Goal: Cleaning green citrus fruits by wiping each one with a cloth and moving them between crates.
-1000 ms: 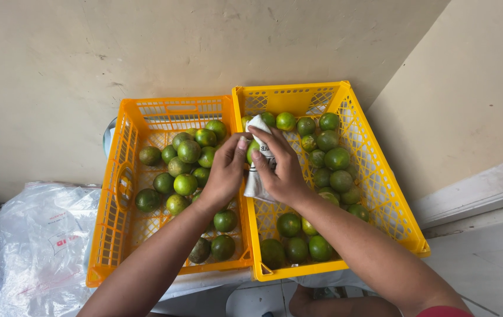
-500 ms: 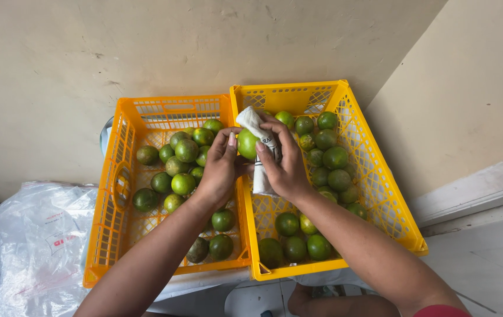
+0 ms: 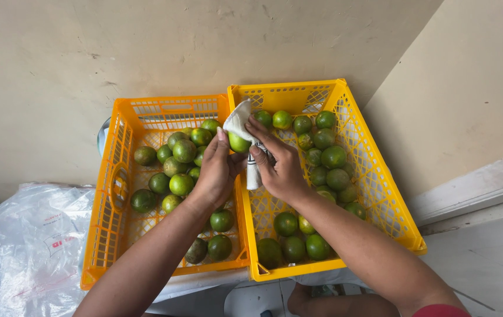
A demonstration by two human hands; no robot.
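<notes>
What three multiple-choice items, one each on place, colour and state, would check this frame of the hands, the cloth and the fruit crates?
1. Where is the green citrus fruit that the hands hold?
A. above the edge where the two crates meet
B. on the plastic bag
C. on the floor

2. What colour are the two crates?
A. blue
B. yellow-orange
C. black

3. What is the right hand doing?
A. hanging open and empty
B. gripping a crate handle
C. pressing a white cloth to the fruit

Answers:
1 A: the left hand holds the fruit over the joined rims of the left crate and the right crate.
2 B: both are yellow-orange plastic.
3 C: its fingers clasp the cloth against the fruit.
</notes>
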